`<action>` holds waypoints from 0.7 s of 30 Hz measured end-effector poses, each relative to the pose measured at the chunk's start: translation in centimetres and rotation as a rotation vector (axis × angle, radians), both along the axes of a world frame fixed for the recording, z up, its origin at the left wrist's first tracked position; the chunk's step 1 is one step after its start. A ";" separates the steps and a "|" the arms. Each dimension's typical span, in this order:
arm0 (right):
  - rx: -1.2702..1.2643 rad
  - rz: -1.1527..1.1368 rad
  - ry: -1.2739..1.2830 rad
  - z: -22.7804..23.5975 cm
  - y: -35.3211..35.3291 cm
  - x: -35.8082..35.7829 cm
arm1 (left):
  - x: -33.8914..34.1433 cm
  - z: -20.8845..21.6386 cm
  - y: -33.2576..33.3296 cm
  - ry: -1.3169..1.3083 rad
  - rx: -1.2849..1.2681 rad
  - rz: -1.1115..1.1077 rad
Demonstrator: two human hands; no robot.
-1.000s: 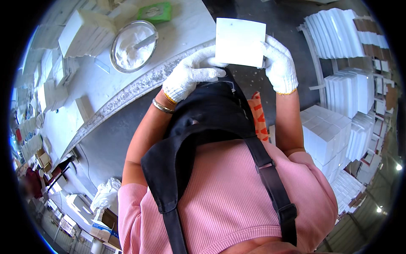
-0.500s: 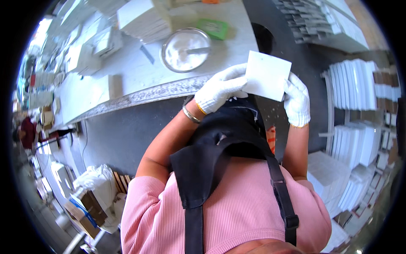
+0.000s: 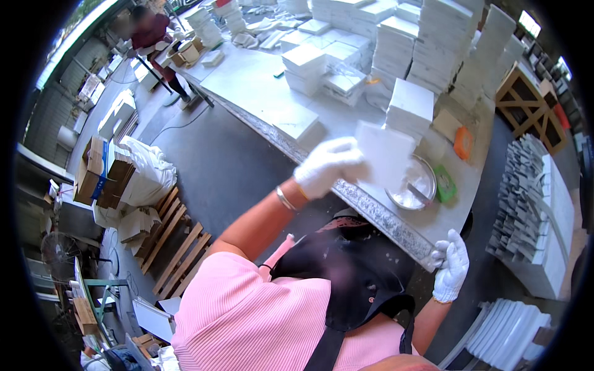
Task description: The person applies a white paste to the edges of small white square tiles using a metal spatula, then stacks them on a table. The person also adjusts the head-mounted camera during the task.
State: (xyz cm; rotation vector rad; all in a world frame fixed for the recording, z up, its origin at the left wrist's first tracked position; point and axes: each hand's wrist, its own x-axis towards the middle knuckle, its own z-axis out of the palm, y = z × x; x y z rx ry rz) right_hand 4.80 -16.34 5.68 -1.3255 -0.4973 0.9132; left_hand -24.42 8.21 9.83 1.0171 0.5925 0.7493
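My left hand (image 3: pixel 329 166), in a white knit glove, grips a square white tile (image 3: pixel 385 150) by its near left edge. The tile is raised over the worktable and slightly blurred. Behind it sits a round metal bowl (image 3: pixel 431 177) with white paste in it, partly covered by the tile; a flat blade (image 3: pixel 419 193) lies in the paste. My right hand (image 3: pixel 450 267), also gloved, is beside the table's near corner with its fingers loosely apart and nothing in them.
The worktable (image 3: pixel 247 93) has a rough stone edge. On it stand tile stacks (image 3: pixel 411 102), a green object (image 3: pixel 443 184) and an orange block (image 3: pixel 463 143). White slabs (image 3: pixel 507 331) lean at the right. A person (image 3: pixel 150 37) stands at the far left, near wooden pallets (image 3: pixel 176 247).
My right hand has let go of the tile, which my left hand alone now holds, over the table near the bowl. The view has swung left, showing more of the table.
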 end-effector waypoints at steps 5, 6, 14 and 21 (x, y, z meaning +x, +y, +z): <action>-0.031 0.010 0.005 -0.6 -0.3 0.1 | -5.4 1.9 10.3 -0.067 0.105 0.292; -0.037 -0.001 0.007 -0.9 -0.3 0.1 | -6.2 1.4 12.9 -0.108 0.120 0.343; -0.118 -0.072 -0.001 -2.4 -1.5 1.2 | -6.4 -0.7 29.2 -0.091 -0.040 0.617; -0.143 -0.074 0.035 -3.1 -0.9 1.4 | -10.5 -6.2 37.7 0.767 0.481 0.744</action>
